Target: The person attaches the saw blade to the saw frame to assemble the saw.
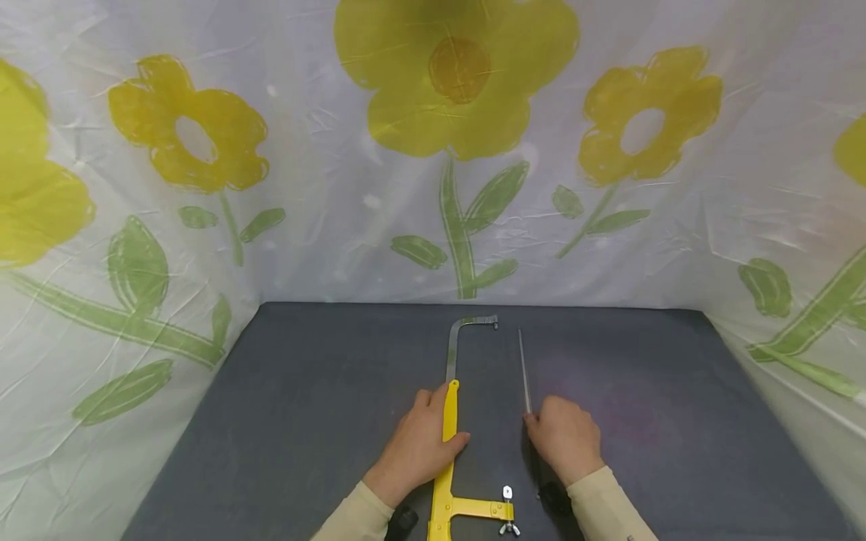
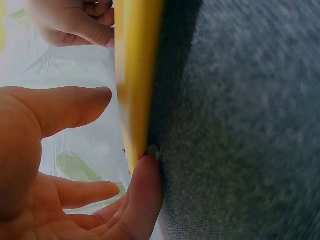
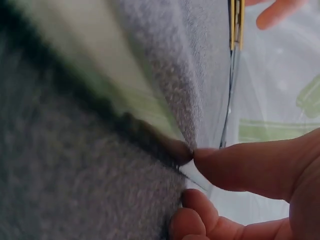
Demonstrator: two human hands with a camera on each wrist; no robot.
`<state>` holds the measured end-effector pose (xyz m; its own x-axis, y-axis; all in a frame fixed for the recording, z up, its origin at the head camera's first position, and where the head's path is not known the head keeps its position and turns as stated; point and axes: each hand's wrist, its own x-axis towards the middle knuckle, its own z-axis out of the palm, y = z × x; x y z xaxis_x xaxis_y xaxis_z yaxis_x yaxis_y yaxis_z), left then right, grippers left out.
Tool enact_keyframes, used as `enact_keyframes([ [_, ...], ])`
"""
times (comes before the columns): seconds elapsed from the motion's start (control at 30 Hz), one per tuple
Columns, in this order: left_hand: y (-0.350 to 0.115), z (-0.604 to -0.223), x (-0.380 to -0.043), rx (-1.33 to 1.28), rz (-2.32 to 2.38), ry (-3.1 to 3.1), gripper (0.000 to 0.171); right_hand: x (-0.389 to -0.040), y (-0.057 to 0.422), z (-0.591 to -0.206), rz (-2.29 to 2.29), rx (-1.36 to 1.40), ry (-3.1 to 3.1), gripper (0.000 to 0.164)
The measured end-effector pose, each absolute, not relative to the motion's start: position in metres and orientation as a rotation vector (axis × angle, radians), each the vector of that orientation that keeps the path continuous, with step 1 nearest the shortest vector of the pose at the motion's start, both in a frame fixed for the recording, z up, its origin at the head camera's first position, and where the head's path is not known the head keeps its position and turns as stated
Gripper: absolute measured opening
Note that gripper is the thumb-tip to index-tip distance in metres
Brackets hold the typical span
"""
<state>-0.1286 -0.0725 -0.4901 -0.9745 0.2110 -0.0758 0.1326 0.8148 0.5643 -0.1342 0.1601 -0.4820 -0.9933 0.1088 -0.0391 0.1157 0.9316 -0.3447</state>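
Hacksaw frame [image 1: 450, 409] of yellow and silvery metal lies on the dark grey worktop [image 1: 325, 376], left grip [image 1: 426, 436] loosely straddling it, fingers spread; right of this frame, right grip [image 1: 564, 436] pinches a thin silvery blade [image 1: 524, 372], seemingly to steady it.

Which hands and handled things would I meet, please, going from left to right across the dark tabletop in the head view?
Left hand, yellow hacksaw frame, thin metal strip, right hand.
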Motion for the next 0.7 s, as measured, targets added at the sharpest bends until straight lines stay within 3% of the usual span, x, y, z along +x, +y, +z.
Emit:
enact_keyframes([
  [0.7, -0.0707, -0.4887, -0.1263, 0.264, 0.863, 2.868, 0.087, -0.1328, 0.1595, -0.4799, -0.592, 0.244, 3.074, 0.038],
])
